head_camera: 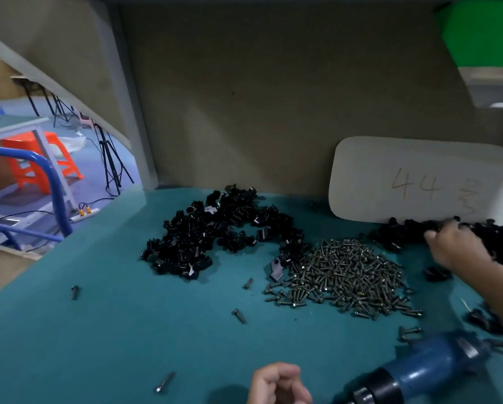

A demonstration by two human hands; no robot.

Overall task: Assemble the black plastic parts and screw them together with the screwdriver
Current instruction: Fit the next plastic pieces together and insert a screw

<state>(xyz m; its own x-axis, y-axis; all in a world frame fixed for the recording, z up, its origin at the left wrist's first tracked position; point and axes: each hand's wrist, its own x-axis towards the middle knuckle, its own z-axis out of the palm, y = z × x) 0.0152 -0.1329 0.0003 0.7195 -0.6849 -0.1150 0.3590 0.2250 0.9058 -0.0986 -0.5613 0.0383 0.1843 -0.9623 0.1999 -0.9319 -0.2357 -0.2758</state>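
Note:
A heap of black plastic parts lies mid-table, and a second heap sits at the right below a white card. Between them is a mound of metal screws. My right hand reaches from the right onto the second heap, fingertips among the parts; blur hides whether it grips one. My left hand is at the bottom edge with its fingers curled in, and nothing shows in it. A blue electric screwdriver lies on the table at the bottom right, with neither hand on it.
Single screws lie scattered on the teal table. A white card marked 44 leans on the brown back wall. A few black parts lie under my right forearm. The table's left edge drops to the floor.

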